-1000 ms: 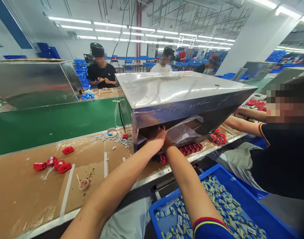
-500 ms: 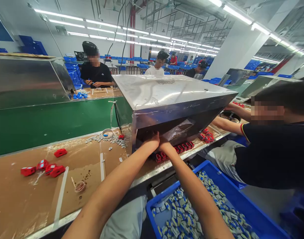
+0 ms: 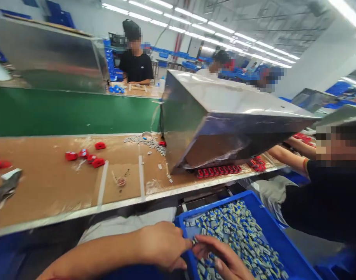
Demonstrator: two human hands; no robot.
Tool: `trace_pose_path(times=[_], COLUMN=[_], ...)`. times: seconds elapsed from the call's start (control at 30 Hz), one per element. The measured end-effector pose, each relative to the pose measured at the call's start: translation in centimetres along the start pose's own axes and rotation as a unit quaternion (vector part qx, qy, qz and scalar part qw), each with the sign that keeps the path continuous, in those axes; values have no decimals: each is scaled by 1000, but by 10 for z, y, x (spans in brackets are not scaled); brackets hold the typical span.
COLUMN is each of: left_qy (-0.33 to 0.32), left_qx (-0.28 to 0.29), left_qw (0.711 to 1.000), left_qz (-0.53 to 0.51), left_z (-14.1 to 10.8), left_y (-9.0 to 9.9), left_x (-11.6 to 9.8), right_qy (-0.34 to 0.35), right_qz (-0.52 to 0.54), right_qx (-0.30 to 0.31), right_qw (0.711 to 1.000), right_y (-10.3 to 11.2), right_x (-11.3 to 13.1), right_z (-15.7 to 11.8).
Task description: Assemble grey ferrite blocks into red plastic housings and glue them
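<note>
The bare left hand (image 3: 166, 245) reaches to the left rim of the blue plastic bin (image 3: 273, 227), fingers curled; the bare right hand (image 3: 224, 256) curves over the small flat grey, blue and yellow pieces (image 3: 236, 221) heaped inside, thumb apart from its fingers. Whether either grips a piece, I cannot tell. Light fingertip pinches, made over the bin, should best guard against drops.

The left forearm (image 3: 108, 251) slants rightward, its left grip (image 3: 163, 245) back-up, fingers bent; the right grip (image 3: 220, 254) curls loosely, thumb apart, fingertips near the left's.
</note>
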State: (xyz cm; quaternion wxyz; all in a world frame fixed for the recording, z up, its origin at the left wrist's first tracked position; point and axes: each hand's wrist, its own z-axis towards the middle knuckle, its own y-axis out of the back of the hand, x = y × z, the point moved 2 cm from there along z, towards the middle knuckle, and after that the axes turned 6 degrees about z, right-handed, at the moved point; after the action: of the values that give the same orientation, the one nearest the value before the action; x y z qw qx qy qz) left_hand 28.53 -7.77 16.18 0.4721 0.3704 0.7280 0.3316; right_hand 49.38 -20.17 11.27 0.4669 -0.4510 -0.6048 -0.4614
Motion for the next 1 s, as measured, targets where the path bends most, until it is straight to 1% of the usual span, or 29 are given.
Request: trace_pose_path(times=[0.03, 0.07, 0.13, 0.17, 0.2, 0.27, 0.3, 0.33, 0.4, 0.43, 0.47, 0.5, 0.57, 0.67, 0.77, 0.83, 0.9, 0.93, 1.0], left_qy=[19, 47, 128, 173, 221, 314, 355, 393, 464, 485, 497, 503, 497, 462, 415, 398, 397, 398, 395], left_qx=[-9, -30, -98, -142, -190, -274, -313, -353, -427, -446, -456, -462, -472, -484, -481, -485, -503, -515, -536], left_qw=[999, 997, 980, 964, 943, 890, 860, 830, 765, 744, 731, 724, 723, 739, 766, 770, 755, 743, 723], left_qz=[-27, -55, -113, -140, -162, -187, -188, -178, -132, -115, -103, -95, -85, -77, -96, -116, -139, -153, -183], left_z=[-22, -45, -91, -115, -138, -182, -202, -220, -253, -266, -277, -286, -297, -301, -293, -289, -288, -289, -291], left_y=[-12, -23, -46, -58, -71, -97, -109, -120, -135, -138, -140, -138, -128, -99, -72, -63, -62, -64, -75], left_x=[10, 23, 51, 67, 84, 120, 138, 157, 194, 212, 230, 248, 284, 333, 371, 384, 386, 382, 363], right_qy=[0, -1, -15, -25, -33, -38, -28, -15, 18, 38, 57, 73, 90, 86, 73, 65, 58, 56, 50], right_qz=[6, 9, 5, -1, -7, -13, -10, -3, 13, 21, 30, 38, 49, 46, 34, 27, 20, 17, 12], right_qx=[-3, -4, 13, 28, 42, 44, 23, -14, -120, -181, -235, -277, -322, -345, -364, -365, -363, -362, -360], right_qw=[1000, 1000, 1000, 999, 999, 998, 999, 1000, 992, 983, 970, 957, 941, 933, 928, 928, 930, 930, 931], right_y=[-13, -26, -48, -58, -66, -81, -87, -93, -107, -115, -124, -133, -152, -172, -178, -178, -178, -178, -178], right_x=[-5, -10, -21, -25, -28, -33, -34, -36, -42, -46, -50, -55, -65, -77, -85, -88, -90, -90, -92], right_z=[11, 22, 43, 55, 66, 92, 107, 123, 157, 173, 188, 201, 221, 237, 241, 243, 244, 245, 246])
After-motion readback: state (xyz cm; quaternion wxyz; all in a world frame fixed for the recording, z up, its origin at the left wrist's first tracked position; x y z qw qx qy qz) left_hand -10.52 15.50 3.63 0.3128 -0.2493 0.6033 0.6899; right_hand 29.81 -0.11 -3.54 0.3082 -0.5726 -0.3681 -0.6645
